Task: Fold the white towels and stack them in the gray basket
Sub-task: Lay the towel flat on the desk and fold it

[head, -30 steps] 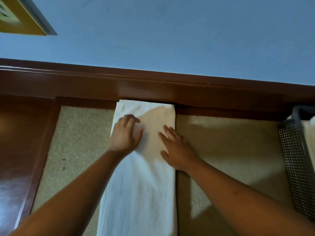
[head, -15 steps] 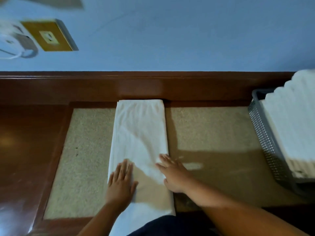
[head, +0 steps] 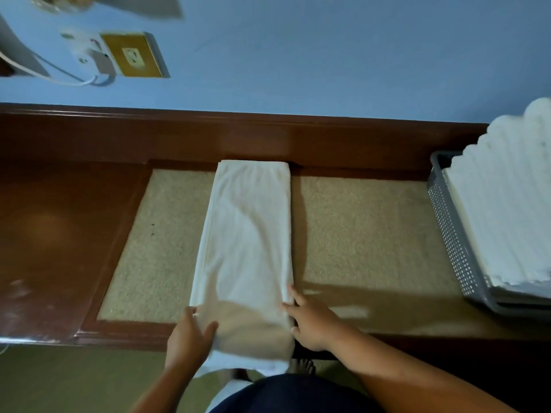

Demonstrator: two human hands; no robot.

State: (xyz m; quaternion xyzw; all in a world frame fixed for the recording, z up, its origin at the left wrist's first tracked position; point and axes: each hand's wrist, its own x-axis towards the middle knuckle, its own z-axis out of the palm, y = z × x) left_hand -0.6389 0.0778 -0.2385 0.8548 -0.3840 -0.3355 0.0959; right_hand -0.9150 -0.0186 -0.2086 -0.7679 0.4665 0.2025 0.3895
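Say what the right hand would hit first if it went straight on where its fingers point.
The white towel: the right hand's fingers angle forward-left and seem to touch its right edge.

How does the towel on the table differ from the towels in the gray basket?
The table towel lies as one long flat strip; the basket towels are compact folds, stacked. The table towel overhangs the near edge with the left hand and right hand at its end; the basket towels sit untouched, rising above the gray basket. All are white.
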